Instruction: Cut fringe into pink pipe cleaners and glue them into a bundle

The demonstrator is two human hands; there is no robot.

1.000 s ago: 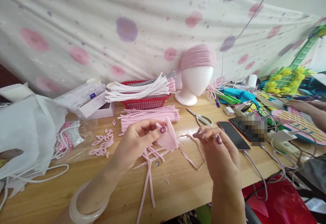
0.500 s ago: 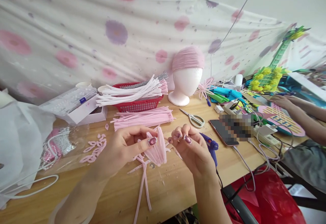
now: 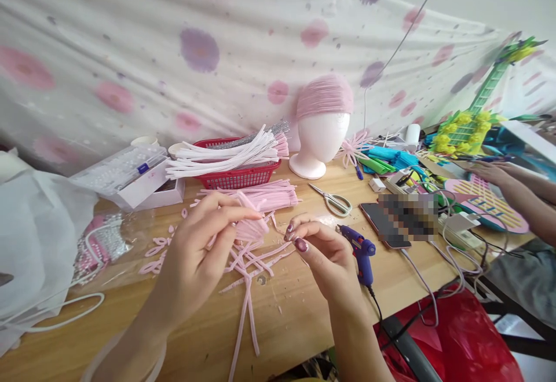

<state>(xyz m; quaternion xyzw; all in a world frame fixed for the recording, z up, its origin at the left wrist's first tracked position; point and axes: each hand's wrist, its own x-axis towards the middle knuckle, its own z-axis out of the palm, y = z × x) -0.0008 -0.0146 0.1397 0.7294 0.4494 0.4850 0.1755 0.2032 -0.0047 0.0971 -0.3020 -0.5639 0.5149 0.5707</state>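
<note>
My left hand [image 3: 202,248] holds a folded pink fuzzy piece [image 3: 252,226] between its fingers, partly hidden behind them. To its right, my right hand [image 3: 325,254] has thumb and fingertips pinched together; whatever lies between them is too small to make out. Loose pink stems [image 3: 247,301] lie crossed on the table beneath and between the hands. A bundle of pink stems [image 3: 278,193] rests just beyond. Small pink loops [image 3: 152,251] lie left of my left hand. A purple glue gun [image 3: 362,254] lies right of my right hand.
Scissors [image 3: 334,201] and a phone [image 3: 382,225] lie on the right, near cables. Behind stand a red basket [image 3: 243,178] of white stems and a white foam head [image 3: 321,135]. Another person's hand [image 3: 489,170] rests at the far right.
My left hand has turned and risen slightly, tilting the pink piece away. My right hand has shifted a little left, its fingers still pinched. More of the glue gun shows.
</note>
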